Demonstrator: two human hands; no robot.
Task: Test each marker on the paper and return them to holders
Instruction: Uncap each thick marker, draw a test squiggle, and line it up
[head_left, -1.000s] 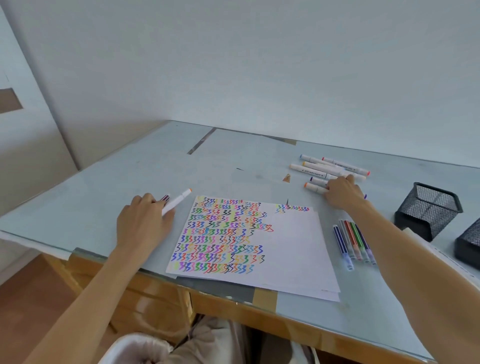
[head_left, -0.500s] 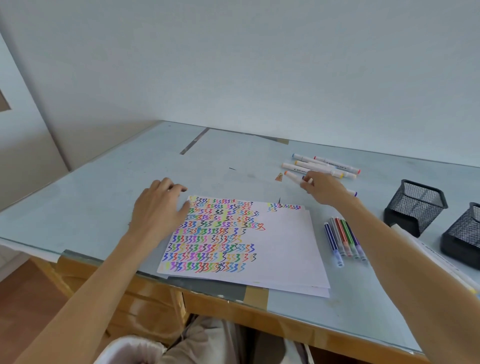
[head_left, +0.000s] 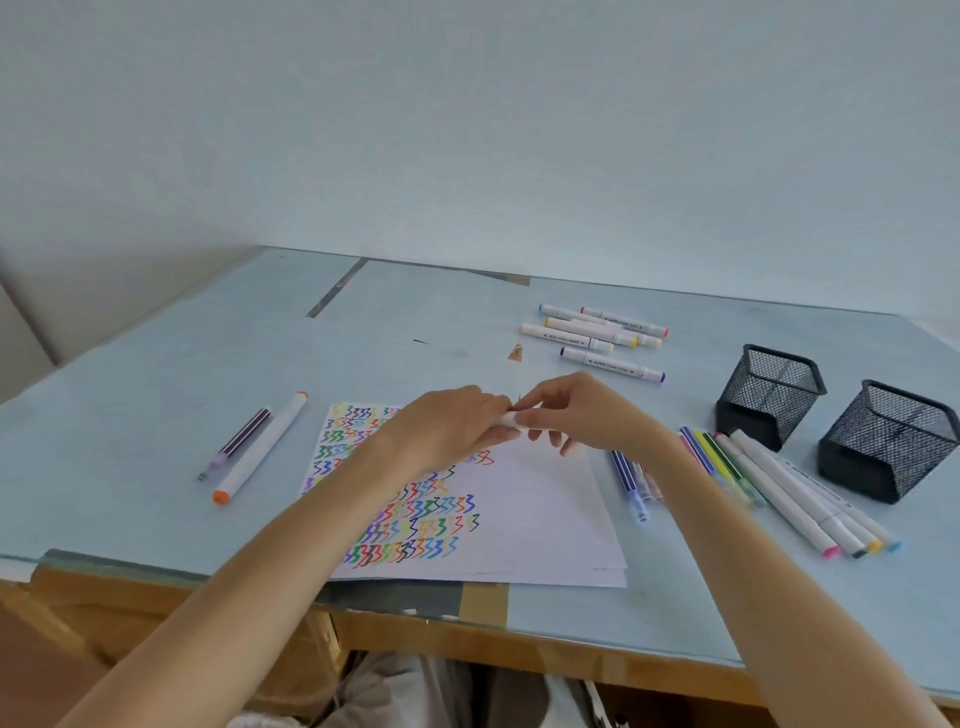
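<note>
Single view, head-worn, wide angle. Looks forward and down from above the near edge of the bench (head_left: 156, 374), the person's lap showing under that edge. Both forearms enter from the bottom corners and meet mid-frame over the paper (head_left: 540, 514). Close range: bench fills the lower half, bare wall (head_left: 467, 130) the upper. Horizon tilts slightly; bench edges bow with lens distortion. No second view to overlap.

We see a plain pale wall (head_left: 467, 130) rising behind the grip. Below it a glass-topped table (head_left: 156, 374) sits on a wooden frame (head_left: 519, 644), evenly lit.
</note>
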